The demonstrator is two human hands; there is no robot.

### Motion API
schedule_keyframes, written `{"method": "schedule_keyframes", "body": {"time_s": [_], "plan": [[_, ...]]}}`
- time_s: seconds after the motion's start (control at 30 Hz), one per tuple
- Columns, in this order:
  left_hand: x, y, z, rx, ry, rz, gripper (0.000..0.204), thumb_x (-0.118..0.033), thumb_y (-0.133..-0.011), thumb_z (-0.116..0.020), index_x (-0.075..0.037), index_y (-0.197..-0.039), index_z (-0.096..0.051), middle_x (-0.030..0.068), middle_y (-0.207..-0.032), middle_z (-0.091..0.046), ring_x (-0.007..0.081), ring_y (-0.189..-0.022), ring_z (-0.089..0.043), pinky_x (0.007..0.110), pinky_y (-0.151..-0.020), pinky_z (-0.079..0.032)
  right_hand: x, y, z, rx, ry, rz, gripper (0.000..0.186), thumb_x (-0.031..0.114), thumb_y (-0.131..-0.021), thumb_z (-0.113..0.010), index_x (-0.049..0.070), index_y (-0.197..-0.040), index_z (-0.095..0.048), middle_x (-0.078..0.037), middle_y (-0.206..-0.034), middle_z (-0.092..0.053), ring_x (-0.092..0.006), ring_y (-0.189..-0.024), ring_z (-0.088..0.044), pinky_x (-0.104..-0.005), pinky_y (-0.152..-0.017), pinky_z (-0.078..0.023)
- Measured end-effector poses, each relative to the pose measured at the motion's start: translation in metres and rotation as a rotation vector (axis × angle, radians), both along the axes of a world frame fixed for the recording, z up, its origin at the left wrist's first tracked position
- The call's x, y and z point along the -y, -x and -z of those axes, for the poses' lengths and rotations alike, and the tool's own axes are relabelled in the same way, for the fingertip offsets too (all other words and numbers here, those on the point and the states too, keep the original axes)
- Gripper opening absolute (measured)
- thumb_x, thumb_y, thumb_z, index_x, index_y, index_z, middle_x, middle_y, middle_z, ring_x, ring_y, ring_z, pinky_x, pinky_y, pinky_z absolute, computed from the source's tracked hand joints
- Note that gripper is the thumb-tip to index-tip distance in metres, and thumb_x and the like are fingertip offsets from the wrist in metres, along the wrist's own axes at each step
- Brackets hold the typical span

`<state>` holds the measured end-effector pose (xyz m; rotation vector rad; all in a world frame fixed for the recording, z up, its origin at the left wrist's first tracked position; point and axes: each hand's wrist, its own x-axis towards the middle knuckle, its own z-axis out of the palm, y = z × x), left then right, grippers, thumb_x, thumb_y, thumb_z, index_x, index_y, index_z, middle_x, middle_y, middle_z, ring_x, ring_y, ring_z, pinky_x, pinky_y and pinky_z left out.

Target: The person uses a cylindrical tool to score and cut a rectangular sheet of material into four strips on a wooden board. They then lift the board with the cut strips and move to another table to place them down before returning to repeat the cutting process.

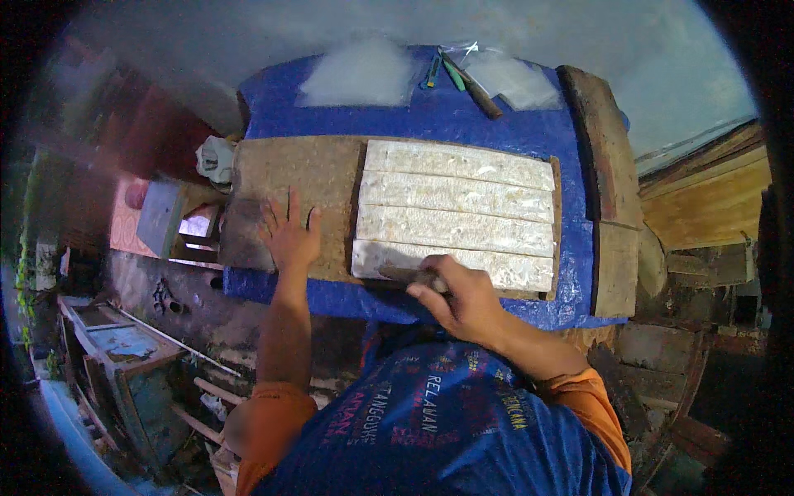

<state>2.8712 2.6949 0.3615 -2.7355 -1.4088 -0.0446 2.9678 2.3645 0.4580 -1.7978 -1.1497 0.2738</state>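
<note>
My left hand (pixel 294 236) lies flat with its fingers spread on the bare left part of a brown wooden board (pixel 265 169). Several long, white, speckled slabs (pixel 455 194) with a shiny surface lie side by side on the board's right part. Closed around the handle of a knife-like tool (pixel 399 274), my right hand (pixel 463 298) is over the nearest slab. The tool's narrow brownish front part points left across that slab, near its left end. My fingers hide most of the handle, and whether the tool touches the slab I cannot tell.
A blue tarp (pixel 331 122) covers the table. Along its far edge lie stacked clear plastic sheets (pixel 357 73), a blue cutter (pixel 431 71) and a dark-handled tool (pixel 475 89). Wooden planks (pixel 602 149) line the right edge. A white bag (pixel 216 159) sits by the left end.
</note>
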Motion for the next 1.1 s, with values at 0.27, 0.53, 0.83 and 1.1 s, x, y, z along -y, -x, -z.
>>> {"method": "schedule_keyframes", "body": {"time_s": [0.27, 0.53, 0.83, 1.1], "plan": [[-0.006, -0.001, 0.01, 0.021, 0.015, -0.006, 0.074, -0.064, -0.103, -0.04, -0.032, -0.167, -0.021, 0.0174, -0.173, -0.014, 0.0395, -0.16, -0.011, 0.062, -0.125, -0.008, 0.001, -0.032, 0.0, -0.096, -0.07, 0.273, 0.027, 0.021, -0.097, -0.074, 0.003, -0.112, -0.06, -0.021, -0.084, -0.071, -0.0365, -0.073, -0.073, -0.0418, -0.063, -0.057], [-0.006, 0.002, 0.012, 0.016, -0.027, -0.001, 0.075, -0.063, -0.102, -0.044, -0.03, -0.167, -0.023, 0.0213, -0.171, -0.019, 0.0413, -0.159, -0.014, 0.065, -0.123, -0.013, 0.056, -0.057, 0.006, -0.104, -0.227, 0.687, 0.023, 0.016, -0.098, -0.071, 0.0, -0.112, -0.061, -0.017, -0.086, -0.071, -0.0256, -0.074, -0.069, -0.0374, -0.069, -0.054], [-0.021, 0.008, 0.033, 0.141, -0.112, 0.098, 0.075, -0.063, -0.101, -0.047, -0.026, -0.165, -0.031, 0.0241, -0.168, -0.027, 0.0423, -0.158, -0.018, 0.066, -0.123, -0.014, 0.124, -0.067, 0.018, 0.06, -0.066, 0.693, 0.017, 0.014, -0.099, -0.068, 0.0, -0.108, -0.063, -0.009, -0.083, -0.067, -0.014, -0.075, -0.06, -0.0304, -0.068, -0.051], [-0.024, 0.008, 0.039, 0.089, -0.095, 0.049, 0.074, -0.063, -0.102, -0.046, -0.029, -0.165, -0.029, 0.0203, -0.169, -0.026, 0.0413, -0.158, -0.016, 0.064, -0.125, -0.011, 0.167, -0.068, 0.027, 0.061, -0.178, 0.826, 0.015, 0.015, -0.099, -0.069, 0.002, -0.104, -0.065, -0.011, -0.085, -0.068, -0.0138, -0.077, -0.06, -0.0307, -0.066, -0.048]]}}
